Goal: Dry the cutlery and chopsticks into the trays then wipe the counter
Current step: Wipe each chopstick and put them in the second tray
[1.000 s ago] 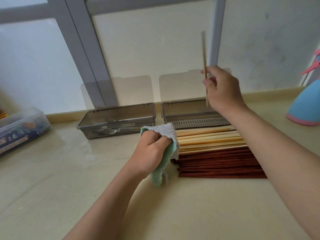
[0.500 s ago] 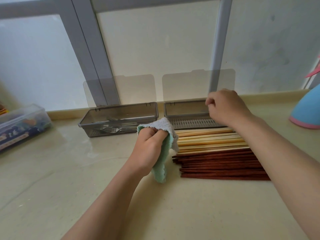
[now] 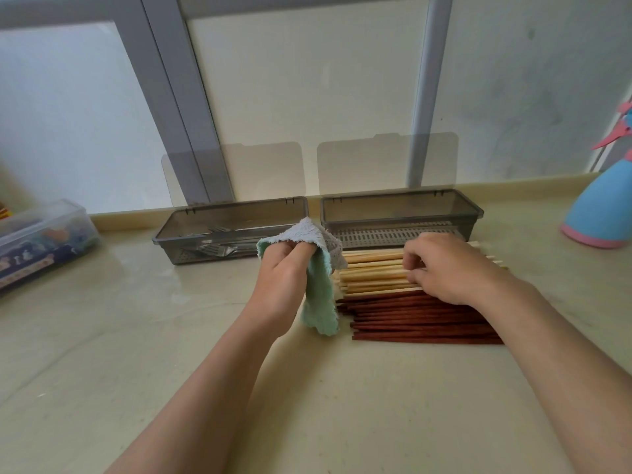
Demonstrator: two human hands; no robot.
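Right hand (image 3: 451, 268), at the right tray (image 3: 400, 213) half a second ago, now rests on the pale chopsticks (image 3: 372, 268), fingers curled round them. Dark chopsticks (image 3: 410, 319) lie alongside, nearer me, on the worktop (image 3: 171, 336). My left hand (image 3: 280, 278) clenches the cloth (image 3: 318, 299). Forks (image 3: 219, 249): left tray (image 3: 191, 234). Risk: lifting one drags its neighbours and scatters the row.

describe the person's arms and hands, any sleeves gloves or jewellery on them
No sleeves show: both arms are bare right to the frame edge. The left hand and right hand wear no gloves, and no ring, watch or bracelet is visible on the fingers or wrists.
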